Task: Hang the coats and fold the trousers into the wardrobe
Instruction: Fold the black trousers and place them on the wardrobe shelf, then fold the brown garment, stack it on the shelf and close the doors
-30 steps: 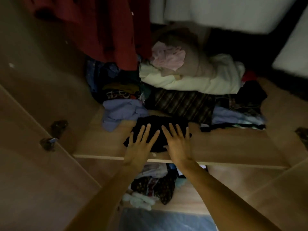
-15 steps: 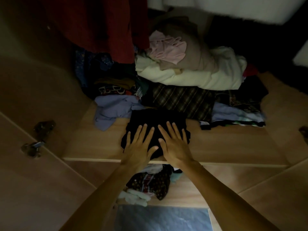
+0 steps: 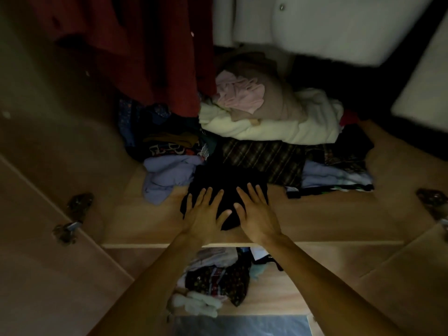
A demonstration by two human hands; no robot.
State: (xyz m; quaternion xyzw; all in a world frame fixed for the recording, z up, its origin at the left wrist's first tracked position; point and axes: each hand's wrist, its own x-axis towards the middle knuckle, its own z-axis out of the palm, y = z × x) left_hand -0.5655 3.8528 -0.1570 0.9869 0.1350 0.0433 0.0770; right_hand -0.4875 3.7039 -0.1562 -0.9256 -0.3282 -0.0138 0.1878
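Your folded black trousers (image 3: 228,183) have slid a little deeper on the light wooden wardrobe shelf (image 3: 339,214), up against the heaped clothes. At far left, a dark red coat (image 3: 157,57) hangs above the shelf. A crumpled lilac garment (image 3: 167,175) touches the trousers' left edge. Your left hand (image 3: 203,214) and right hand (image 3: 257,214) press flat on the trousers, fingers straight and spread, thumbs nearly meeting. Behind, a rolled cream blanket (image 3: 278,129) tops the heap.

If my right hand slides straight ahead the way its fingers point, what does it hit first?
Probably the plaid cloth just behind the black trousers that the right hand presses flat; depth is hard to judge in this dim light.
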